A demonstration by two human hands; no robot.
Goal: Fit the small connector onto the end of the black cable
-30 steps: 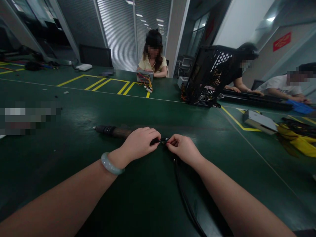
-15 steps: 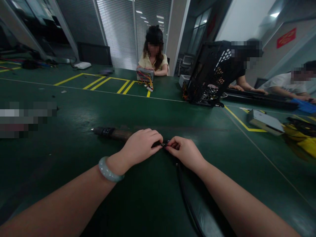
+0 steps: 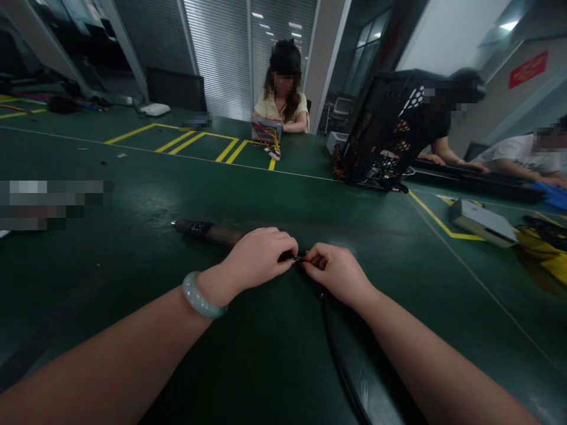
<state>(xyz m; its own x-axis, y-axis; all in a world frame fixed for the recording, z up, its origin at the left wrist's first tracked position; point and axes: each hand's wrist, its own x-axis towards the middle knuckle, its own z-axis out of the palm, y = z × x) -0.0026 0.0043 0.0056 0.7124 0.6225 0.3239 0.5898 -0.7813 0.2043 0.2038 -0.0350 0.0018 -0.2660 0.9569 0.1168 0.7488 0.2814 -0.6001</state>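
Note:
An electric screwdriver (image 3: 224, 235) with a black nose and a brownish grip lies on the green tabletop, its metal tip pointing left. My left hand (image 3: 263, 254) is wrapped over its rear end, hiding that part. Close beside it, my right hand (image 3: 336, 268) pinches a small dark cable connector (image 3: 302, 258) between thumb and fingers. The connector meets the tool's rear end; whether it is fully seated I cannot tell. From under my right hand a black cable (image 3: 339, 360) runs down toward the near table edge. A pale green bangle (image 3: 201, 298) circles my left wrist.
Across the table a person (image 3: 283, 88) handles a grey power supply (image 3: 266, 128) with coloured wires. A black computer case (image 3: 381, 133) stands tilted at the right, with other people behind it. A grey metal box (image 3: 482, 221) and yellow cloth (image 3: 540, 248) lie on the right.
The view has shifted slightly, so the scene sits a little further right. Both hands keep their hold, fingertips almost unmoved against the screwdriver and connector.

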